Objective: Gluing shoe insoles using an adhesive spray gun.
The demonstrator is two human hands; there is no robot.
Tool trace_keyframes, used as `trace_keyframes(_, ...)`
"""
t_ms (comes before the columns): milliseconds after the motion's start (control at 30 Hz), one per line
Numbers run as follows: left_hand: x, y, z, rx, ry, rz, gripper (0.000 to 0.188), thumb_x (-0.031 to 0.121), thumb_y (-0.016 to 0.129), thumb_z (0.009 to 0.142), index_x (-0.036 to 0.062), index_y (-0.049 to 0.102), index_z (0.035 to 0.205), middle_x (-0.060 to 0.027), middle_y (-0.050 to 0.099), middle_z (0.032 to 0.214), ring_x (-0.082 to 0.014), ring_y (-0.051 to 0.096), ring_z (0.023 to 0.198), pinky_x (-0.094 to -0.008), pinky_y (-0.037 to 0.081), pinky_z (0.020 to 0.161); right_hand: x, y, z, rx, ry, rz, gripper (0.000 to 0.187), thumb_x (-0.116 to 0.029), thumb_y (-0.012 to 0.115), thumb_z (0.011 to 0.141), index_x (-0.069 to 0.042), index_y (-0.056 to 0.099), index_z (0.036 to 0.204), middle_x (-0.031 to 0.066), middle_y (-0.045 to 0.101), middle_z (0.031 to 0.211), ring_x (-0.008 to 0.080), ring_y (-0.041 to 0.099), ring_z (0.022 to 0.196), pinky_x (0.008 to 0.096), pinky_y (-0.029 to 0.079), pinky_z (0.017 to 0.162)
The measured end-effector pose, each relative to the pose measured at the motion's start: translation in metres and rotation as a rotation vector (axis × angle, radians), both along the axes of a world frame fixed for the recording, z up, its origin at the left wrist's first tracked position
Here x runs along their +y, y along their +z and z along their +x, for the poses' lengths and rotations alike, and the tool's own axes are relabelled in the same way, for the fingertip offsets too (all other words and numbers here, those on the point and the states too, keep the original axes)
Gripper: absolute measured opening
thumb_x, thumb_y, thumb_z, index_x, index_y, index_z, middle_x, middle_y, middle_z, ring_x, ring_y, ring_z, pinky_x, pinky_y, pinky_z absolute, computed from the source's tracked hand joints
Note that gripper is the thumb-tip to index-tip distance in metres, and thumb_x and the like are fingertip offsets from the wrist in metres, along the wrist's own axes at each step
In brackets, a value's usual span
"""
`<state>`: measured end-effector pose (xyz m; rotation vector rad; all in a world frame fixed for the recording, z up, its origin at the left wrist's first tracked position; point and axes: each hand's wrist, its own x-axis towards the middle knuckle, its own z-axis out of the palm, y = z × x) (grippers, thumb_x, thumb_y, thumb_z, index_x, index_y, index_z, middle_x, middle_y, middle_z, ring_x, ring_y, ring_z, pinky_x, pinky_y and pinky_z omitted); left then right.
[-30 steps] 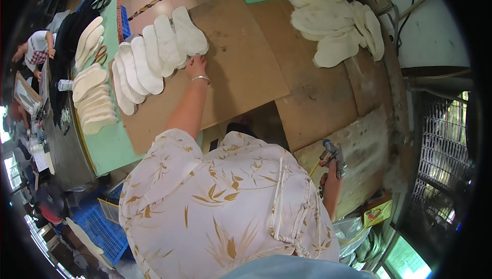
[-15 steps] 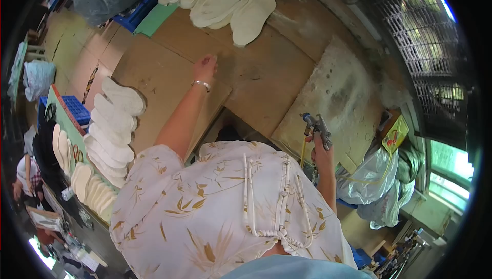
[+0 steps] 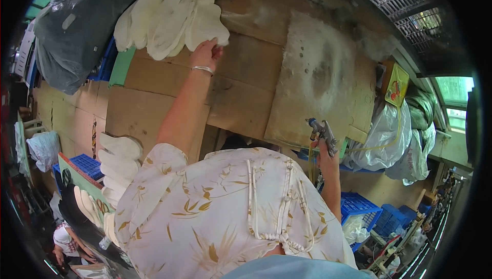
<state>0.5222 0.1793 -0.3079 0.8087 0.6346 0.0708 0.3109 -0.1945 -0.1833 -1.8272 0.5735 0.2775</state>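
My left hand (image 3: 207, 53) reaches to the near edge of a heap of cream insoles (image 3: 164, 20) at the far side of the cardboard-covered table. Its fingers are bent and closed at the tip of the nearest insole (image 3: 205, 23); part of the grip is hidden. Lower right, my right hand (image 3: 328, 160) is wrapped round a metal spray gun (image 3: 323, 134), its nozzle pointing up and left. A thin yellowish hose (image 3: 376, 147) runs near it. A row of overlapping white insoles (image 3: 119, 161) lies at the table's left edge.
A whitish, stained board (image 3: 312, 74) covers the right of the table. Clear plastic bags (image 3: 382, 140) and a yellow can (image 3: 395, 84) stand beyond it. A dark bagged bundle (image 3: 79, 28) sits far left. Blue crates (image 3: 359, 207) stand lower right. Another person (image 3: 66, 240) is at lower left.
My left hand has gone from above the bare cardboard to the nearest insole of the heap. The view has turned; the spray gun stays in my right hand.
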Motion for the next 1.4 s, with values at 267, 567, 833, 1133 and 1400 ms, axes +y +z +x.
trace_keyframes(267, -0.102, 0.102, 0.08, -0.253, -0.203, -0.064, 0.009, 0.005, 0.057, 0.079, 0.0012, 0.052, 0.085, -0.0074, 0.058, 0.076, -0.0182, 0.061, 0.066, -0.0246, 0.051, 0.053, -0.033, 0.0, -0.009, 0.047, 0.01, -0.037, 0.027, -0.029, 0.055, 0.084, -0.003, 0.061, 0.08, -0.0036, 0.048, 0.057, 0.0041, 0.041, 0.049, 0.0204, 0.032, 0.044)
trace_keyframes(567, -0.25, 0.097, 0.067, -0.304, -0.379, -0.166, 0.015, 0.006, 0.056, 0.081, -0.0007, 0.051, 0.093, -0.0092, 0.059, 0.085, -0.0186, 0.061, 0.076, -0.0245, 0.053, 0.063, -0.086, -0.006, -0.044, -0.035, -0.105, 0.065, 0.026, -0.026, 0.054, 0.085, 0.0, 0.06, 0.083, -0.0028, 0.049, 0.059, 0.0049, 0.042, 0.053, 0.0209, 0.034, 0.048)
trace_keyframes(833, -0.339, -0.024, -0.058, 0.055, -0.51, -0.303, 0.014, 0.005, 0.057, 0.08, 0.0006, 0.052, 0.093, -0.0079, 0.059, 0.084, -0.017, 0.061, 0.074, -0.0245, 0.053, 0.061, -0.144, 0.01, -0.064, -0.087, -0.17, 0.093, 0.026, -0.026, 0.051, 0.087, -0.001, 0.058, 0.09, -0.001, 0.051, 0.065, 0.0021, 0.035, 0.043, 0.0184, 0.026, 0.038)
trace_keyframes(1133, -0.352, -0.067, -0.136, 0.381, -0.441, -0.042, 0.016, 0.011, 0.058, 0.081, 0.001, 0.049, 0.09, -0.0094, 0.059, 0.083, -0.0195, 0.062, 0.073, -0.0251, 0.053, 0.058, -0.192, 0.06, -0.033, -0.266, -0.172, 0.058, 0.028, -0.025, 0.046, 0.089, -0.002, 0.053, 0.104, 0.0069, 0.06, 0.086, 0.003, 0.036, 0.043, 0.0177, 0.03, 0.038)
trace_keyframes(1400, -0.346, -0.062, -0.138, 0.433, -0.575, 0.201, 0.019, 0.021, 0.06, 0.08, 0.0047, 0.053, 0.088, -0.0062, 0.059, 0.08, -0.0162, 0.061, 0.06, -0.0227, 0.049, 0.045, -0.157, 0.022, 0.002, -0.157, 0.292, 0.001, 0.019, -0.021, 0.052, 0.086, -0.002, 0.053, 0.086, -0.001, 0.048, 0.066, 0.007, 0.038, 0.056, 0.0239, 0.034, 0.049)
